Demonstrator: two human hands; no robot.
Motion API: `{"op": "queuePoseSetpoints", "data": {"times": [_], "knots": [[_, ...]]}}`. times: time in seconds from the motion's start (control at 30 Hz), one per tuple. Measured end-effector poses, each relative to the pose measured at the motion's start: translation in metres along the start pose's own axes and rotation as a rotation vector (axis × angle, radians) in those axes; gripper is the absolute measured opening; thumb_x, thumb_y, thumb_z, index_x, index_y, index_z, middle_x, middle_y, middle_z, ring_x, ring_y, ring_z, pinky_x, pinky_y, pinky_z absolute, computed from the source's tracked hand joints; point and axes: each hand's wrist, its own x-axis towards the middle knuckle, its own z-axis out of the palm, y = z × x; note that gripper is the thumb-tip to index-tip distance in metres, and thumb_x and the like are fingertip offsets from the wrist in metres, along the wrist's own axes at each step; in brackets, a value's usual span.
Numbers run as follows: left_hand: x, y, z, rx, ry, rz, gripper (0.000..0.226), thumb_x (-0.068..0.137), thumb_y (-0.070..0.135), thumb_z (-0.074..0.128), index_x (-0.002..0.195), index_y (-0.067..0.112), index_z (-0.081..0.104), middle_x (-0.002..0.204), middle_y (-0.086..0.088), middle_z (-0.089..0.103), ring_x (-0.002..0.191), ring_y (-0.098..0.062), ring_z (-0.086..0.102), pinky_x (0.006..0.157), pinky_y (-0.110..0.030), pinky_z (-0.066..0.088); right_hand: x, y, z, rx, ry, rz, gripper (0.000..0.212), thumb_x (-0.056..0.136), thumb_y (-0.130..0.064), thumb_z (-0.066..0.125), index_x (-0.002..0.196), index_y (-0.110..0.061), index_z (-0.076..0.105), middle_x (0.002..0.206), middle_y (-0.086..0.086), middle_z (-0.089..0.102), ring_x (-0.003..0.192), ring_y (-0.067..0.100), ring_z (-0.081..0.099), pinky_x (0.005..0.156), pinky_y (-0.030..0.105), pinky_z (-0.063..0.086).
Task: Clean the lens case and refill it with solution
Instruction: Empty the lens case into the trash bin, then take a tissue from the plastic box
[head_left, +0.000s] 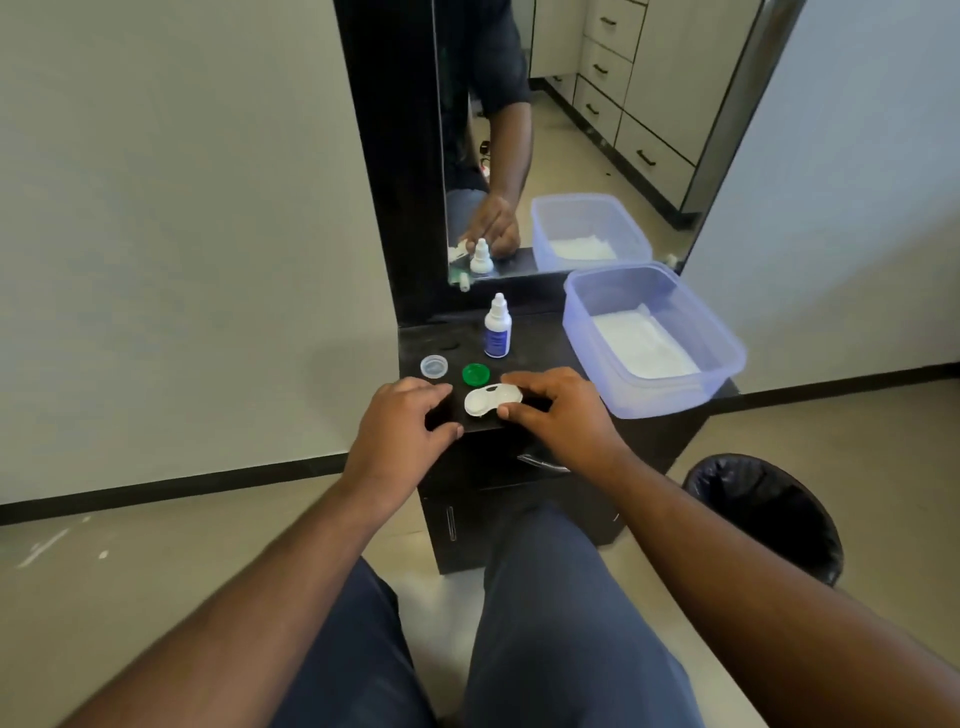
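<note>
A white lens case (487, 400) with two round wells lies near the front edge of a small black cabinet top (540, 338). My right hand (558, 410) pinches the case's right end between thumb and fingers. My left hand (402, 421) hovers just left of the case with loosely curled fingers and holds nothing. Behind the case lie its two loose caps, a green cap (476, 374) and a clear cap (434, 366). A small white solution bottle (497, 328) with a blue label stands upright farther back.
A clear blue-tinted plastic tub (722, 358) holding white tissue sits on the cabinet's right side. A mirror (571, 130) rises behind the top. A black-lined waste bin (769, 514) stands on the floor at the right. My knees are below the cabinet front.
</note>
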Motion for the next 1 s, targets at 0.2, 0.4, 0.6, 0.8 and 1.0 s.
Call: {"op": "queuePoseSetpoints", "data": {"times": [0.2, 0.4, 0.6, 0.8, 1.0], "knots": [[0.009, -0.006, 0.000, 0.001, -0.068, -0.022, 0.050, 0.077, 0.030, 0.076, 0.124, 0.015, 0.063, 0.115, -0.004, 0.062, 0.106, -0.019, 0.055, 0.088, -0.031, 0.046, 0.009, 0.007, 0.004, -0.097, -0.051, -0.014, 0.045, 0.084, -0.029, 0.071, 0.127, -0.022, 0.060, 0.126, -0.005, 0.062, 0.120, 0.012, 0.046, 0.099, 0.026, 0.038], [0.018, 0.005, -0.008, -0.049, -0.051, -0.036, 0.048, 0.077, 0.030, 0.077, 0.121, 0.017, 0.066, 0.110, -0.003, 0.064, 0.093, -0.016, 0.058, 0.077, -0.028, 0.048, -0.010, -0.017, -0.018, -0.082, -0.024, -0.118, 0.038, 0.086, -0.024, 0.070, 0.123, -0.019, 0.064, 0.123, -0.003, 0.064, 0.114, 0.012, 0.054, 0.098, 0.027, 0.046], [0.036, 0.059, 0.000, -0.294, 0.054, 0.094, 0.046, 0.075, 0.023, 0.079, 0.117, 0.013, 0.068, 0.103, 0.001, 0.062, 0.089, -0.009, 0.056, 0.082, -0.020, 0.044, -0.011, -0.031, -0.094, -0.022, 0.253, -0.198, 0.014, 0.083, -0.015, 0.072, 0.097, -0.016, 0.075, 0.090, -0.008, 0.070, 0.078, 0.005, 0.063, 0.075, 0.006, 0.045], [0.071, 0.103, 0.028, -0.386, -0.047, 0.174, 0.046, 0.080, 0.023, 0.074, 0.123, 0.012, 0.064, 0.129, -0.002, 0.060, 0.116, -0.012, 0.055, 0.102, -0.031, 0.045, 0.040, 0.024, -0.140, -0.349, -0.049, 0.053, 0.014, 0.086, -0.014, 0.069, 0.099, -0.015, 0.075, 0.092, -0.003, 0.070, 0.075, 0.005, 0.060, 0.079, 0.019, 0.049], [0.088, 0.114, 0.046, -0.308, 0.026, 0.210, 0.027, 0.092, 0.018, 0.060, 0.112, 0.003, 0.069, 0.115, -0.009, 0.067, 0.107, -0.019, 0.060, 0.096, -0.027, 0.045, 0.062, 0.050, -0.125, -0.642, -0.371, 0.045, 0.020, 0.083, -0.016, 0.071, 0.104, -0.014, 0.070, 0.103, 0.004, 0.069, 0.084, 0.017, 0.060, 0.085, 0.025, 0.049]]}}
